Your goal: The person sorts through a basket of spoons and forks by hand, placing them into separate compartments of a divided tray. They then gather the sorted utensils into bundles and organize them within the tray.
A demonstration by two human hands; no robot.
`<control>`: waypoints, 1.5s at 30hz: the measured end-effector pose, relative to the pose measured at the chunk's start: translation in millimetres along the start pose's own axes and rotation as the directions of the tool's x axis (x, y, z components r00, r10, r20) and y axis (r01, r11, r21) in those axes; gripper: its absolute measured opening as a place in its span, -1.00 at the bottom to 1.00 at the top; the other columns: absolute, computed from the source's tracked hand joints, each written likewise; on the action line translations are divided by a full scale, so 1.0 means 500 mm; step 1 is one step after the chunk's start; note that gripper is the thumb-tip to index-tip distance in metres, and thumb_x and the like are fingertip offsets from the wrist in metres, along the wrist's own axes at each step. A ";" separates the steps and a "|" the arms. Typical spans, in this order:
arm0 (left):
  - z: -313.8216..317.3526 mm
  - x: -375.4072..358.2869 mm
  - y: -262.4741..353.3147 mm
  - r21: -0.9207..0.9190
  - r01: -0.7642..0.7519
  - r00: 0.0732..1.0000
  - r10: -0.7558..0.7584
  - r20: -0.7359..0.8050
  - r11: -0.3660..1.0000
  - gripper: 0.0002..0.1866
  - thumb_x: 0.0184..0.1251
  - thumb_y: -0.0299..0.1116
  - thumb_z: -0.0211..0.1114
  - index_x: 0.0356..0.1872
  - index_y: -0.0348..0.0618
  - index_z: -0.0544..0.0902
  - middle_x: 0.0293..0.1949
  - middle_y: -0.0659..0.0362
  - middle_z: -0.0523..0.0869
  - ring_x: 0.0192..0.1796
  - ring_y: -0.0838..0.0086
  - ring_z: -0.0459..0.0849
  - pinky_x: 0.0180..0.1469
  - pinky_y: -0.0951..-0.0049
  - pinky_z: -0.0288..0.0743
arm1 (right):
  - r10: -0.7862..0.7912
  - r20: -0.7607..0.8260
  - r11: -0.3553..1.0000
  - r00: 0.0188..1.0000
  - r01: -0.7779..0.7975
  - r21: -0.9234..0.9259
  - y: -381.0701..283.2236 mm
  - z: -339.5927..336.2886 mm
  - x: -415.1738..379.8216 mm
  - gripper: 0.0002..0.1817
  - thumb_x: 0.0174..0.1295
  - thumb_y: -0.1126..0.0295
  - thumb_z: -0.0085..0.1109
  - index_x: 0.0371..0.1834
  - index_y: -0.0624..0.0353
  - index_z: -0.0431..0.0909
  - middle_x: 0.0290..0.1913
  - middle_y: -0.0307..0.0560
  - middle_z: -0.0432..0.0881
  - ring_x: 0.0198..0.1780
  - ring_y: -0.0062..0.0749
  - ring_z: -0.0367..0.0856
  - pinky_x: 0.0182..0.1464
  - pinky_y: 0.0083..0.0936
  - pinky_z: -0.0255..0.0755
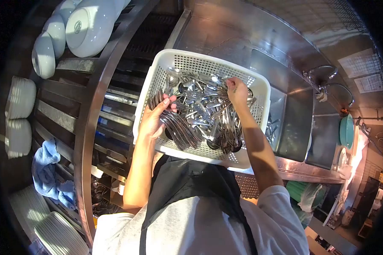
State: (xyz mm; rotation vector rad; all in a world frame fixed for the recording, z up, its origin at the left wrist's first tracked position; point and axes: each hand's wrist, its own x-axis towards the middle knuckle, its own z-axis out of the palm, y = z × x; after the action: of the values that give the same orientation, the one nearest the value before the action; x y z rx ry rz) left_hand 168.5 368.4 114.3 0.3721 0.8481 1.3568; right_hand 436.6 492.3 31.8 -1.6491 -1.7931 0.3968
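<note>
A white perforated plastic basket (155,70) full of loose metal cutlery (198,100) sits in front of me. My left hand (155,117) is closed around a bunch of forks (181,131) at the basket's left side. The forks are fanned together, tines up past my fingers and handles slanting down to the right. Over the right part of the pile, my right hand (237,90) has its fingers pinched at the cutlery. What is between those fingertips is too small to make out. Several spoons, with dark-shadowed bowls, lie near the basket's front edge.
A metal sink (291,127) with a faucet (323,85) stands to the right. On the left, a slatted metal rack (87,123) runs alongside white bowls (89,27), stacked plates (59,233) and a blue cloth (49,170). A green round container (347,131) is at far right.
</note>
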 end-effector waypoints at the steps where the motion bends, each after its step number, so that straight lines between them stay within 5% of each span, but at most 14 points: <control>1: -0.005 0.000 0.001 -0.002 -0.005 1.000 0.005 -0.012 1.000 -0.83 0.20 -0.44 0.28 -0.20 -0.20 0.54 -0.16 -0.02 0.64 -0.25 0.42 0.64 -0.21 0.42 0.58 | 0.024 -0.081 0.998 0.996 -0.019 0.061 -0.005 -0.006 -0.002 -0.76 0.15 0.23 0.16 -0.36 0.21 0.54 -0.52 0.00 0.57 -0.48 -0.08 0.51 -0.35 -0.31 0.39; 5: -0.007 0.003 -0.001 -0.066 -0.002 1.000 0.001 -0.016 0.998 -0.77 0.22 -0.37 0.28 -0.16 -0.22 0.52 -0.10 -0.08 0.62 -0.17 0.31 0.65 -0.15 0.36 0.56 | 0.158 0.058 0.830 0.986 -0.165 0.532 -0.093 -0.054 -0.012 -0.70 0.26 0.21 0.03 -0.31 0.27 0.56 -0.54 -0.14 0.59 -0.53 -0.42 0.49 -0.42 -0.53 0.33; 8: 0.007 0.010 -0.010 -0.066 0.034 0.999 -0.035 -0.019 0.997 -0.74 0.23 -0.34 0.27 -0.13 -0.23 0.51 -0.07 -0.11 0.61 -0.14 0.26 0.65 -0.12 0.33 0.55 | -0.045 0.172 0.821 0.984 -0.061 0.567 -0.218 -0.045 -0.076 -0.78 0.27 0.38 0.04 -0.06 0.19 0.48 -0.55 -0.31 0.52 -0.50 -0.67 0.44 -0.46 -0.64 0.33; 9: 0.022 0.008 -0.010 -0.038 0.036 0.999 -0.037 -0.032 0.999 -0.74 0.24 -0.32 0.26 -0.14 -0.24 0.52 -0.11 -0.07 0.63 -0.17 0.31 0.65 -0.13 0.35 0.55 | 0.091 0.334 0.170 0.938 -0.345 0.923 -0.220 0.018 -0.110 -0.78 0.22 0.51 0.05 -0.06 0.18 0.47 -0.54 -0.30 0.54 -0.50 -0.60 0.48 -0.46 -0.61 0.35; 10: 0.016 0.015 -0.015 0.022 0.051 0.998 -0.050 -0.035 0.998 -0.75 0.24 -0.32 0.27 -0.15 -0.24 0.53 -0.14 -0.04 0.65 -0.17 0.34 0.65 -0.13 0.36 0.55 | 0.164 0.442 0.552 0.882 -0.453 0.700 -0.250 0.021 -0.130 -0.75 0.17 0.56 0.08 -0.06 0.20 0.45 -0.53 -0.25 0.57 -0.48 -0.52 0.52 -0.44 -0.56 0.39; 11: 0.008 0.019 -0.019 0.079 0.063 0.997 -0.060 -0.045 0.995 -0.75 0.23 -0.32 0.27 -0.15 -0.24 0.54 -0.17 0.00 0.66 -0.18 0.38 0.65 -0.14 0.37 0.55 | 0.067 0.351 0.853 0.934 -0.236 0.466 -0.319 -0.029 -0.143 -0.79 0.16 0.52 0.12 -0.13 0.26 0.47 -0.49 -0.12 0.59 -0.44 -0.48 0.55 -0.40 -0.51 0.42; 13: 0.047 0.010 -0.009 0.109 0.011 0.993 0.002 -0.114 0.994 -0.76 0.23 -0.35 0.27 -0.16 -0.27 0.56 -0.22 0.05 0.68 -0.22 0.45 0.64 -0.19 0.43 0.56 | -0.108 0.065 0.869 0.992 0.062 0.490 -0.335 0.002 -0.165 -0.88 0.07 0.54 0.17 -0.32 0.32 0.53 -0.40 0.08 0.57 -0.42 -0.26 0.58 -0.37 -0.48 0.42; 20: 0.024 0.007 -0.013 0.107 0.009 0.982 0.011 -0.191 0.994 -0.80 0.20 -0.47 0.24 -0.17 -0.32 0.53 -0.34 0.11 0.63 -0.33 0.42 0.62 -0.29 0.44 0.56 | -0.310 0.257 0.817 0.915 0.118 0.564 -0.311 -0.060 -0.163 -0.78 0.08 0.49 0.19 -0.17 0.23 0.60 -0.20 -0.01 0.53 -0.11 -0.20 0.53 0.02 -0.40 0.36; 23: 0.015 -0.004 0.003 0.034 -0.037 0.975 0.044 -0.218 0.999 -0.80 0.21 -0.46 0.24 -0.17 -0.28 0.51 -0.36 0.14 0.59 -0.37 0.44 0.59 -0.27 0.41 0.54 | -0.036 0.137 0.851 0.990 -0.042 0.524 -0.216 -0.109 -0.145 -0.78 0.04 0.35 0.27 -0.25 0.19 0.60 -0.34 0.01 0.58 -0.27 -0.26 0.61 -0.23 -0.41 0.48; 24: 0.010 -0.005 0.007 0.012 -0.057 0.969 0.058 -0.240 0.998 -0.78 0.21 -0.44 0.25 -0.14 -0.25 0.50 -0.36 0.15 0.57 -0.37 0.46 0.56 -0.23 0.39 0.52 | 0.358 0.483 0.782 0.799 -0.539 0.314 -0.198 -0.154 -0.115 -0.73 0.04 0.29 0.29 -0.26 0.21 0.60 -0.46 0.02 0.62 -0.39 -0.26 0.63 -0.27 -0.40 0.50; 26: 0.002 -0.010 0.018 0.002 -0.079 0.971 0.077 -0.224 0.997 -0.82 0.21 -0.42 0.25 -0.20 -0.23 0.52 -0.36 0.16 0.58 -0.34 0.45 0.57 -0.20 0.36 0.52 | 0.182 0.346 0.977 0.920 -0.209 0.042 -0.055 -0.148 -0.114 -0.68 0.08 0.24 0.26 -0.18 0.23 0.61 -0.43 0.00 0.66 -0.42 -0.26 0.64 -0.30 -0.40 0.51; 33: 0.000 -0.014 0.022 0.034 -0.105 0.981 0.109 -0.161 0.994 -0.85 0.19 -0.44 0.28 -0.26 -0.21 0.53 -0.38 0.17 0.59 -0.35 0.45 0.58 -0.23 0.37 0.53 | 0.363 0.465 0.793 0.807 -0.007 -0.609 -0.041 -0.089 -0.094 -0.74 0.17 0.36 -0.05 -0.26 0.27 0.60 -0.19 0.16 0.62 -0.19 -0.07 0.64 -0.16 -0.28 0.53; 39: -0.001 -0.030 0.034 0.016 -0.126 0.971 0.127 -0.202 0.992 -0.84 0.17 -0.46 0.28 -0.25 -0.22 0.52 -0.40 0.16 0.58 -0.36 0.43 0.59 -0.22 0.34 0.54 | 0.246 0.396 0.850 0.885 0.000 -0.527 -0.006 -0.093 -0.110 -0.80 0.03 0.36 0.02 -0.44 0.24 0.60 -0.40 0.20 0.62 -0.28 0.05 0.62 -0.22 -0.15 0.49; 45: -0.009 -0.041 0.048 0.036 -0.127 0.978 0.131 -0.164 0.991 -0.75 0.21 -0.40 0.24 -0.15 -0.29 0.48 -0.20 -0.03 0.62 -0.25 0.32 0.64 -0.17 0.33 0.55 | -0.028 0.334 0.995 0.942 -0.005 0.099 -0.086 -0.210 -0.160 -0.83 0.15 0.40 0.02 -0.43 0.30 0.51 -0.50 0.04 0.58 -0.50 -0.21 0.54 -0.36 -0.41 0.42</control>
State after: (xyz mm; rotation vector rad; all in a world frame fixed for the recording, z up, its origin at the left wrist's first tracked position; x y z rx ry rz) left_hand 148.9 353.2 134.0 0.3417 0.9937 1.5144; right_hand 470.6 386.6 114.9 -1.5723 -1.9899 0.7887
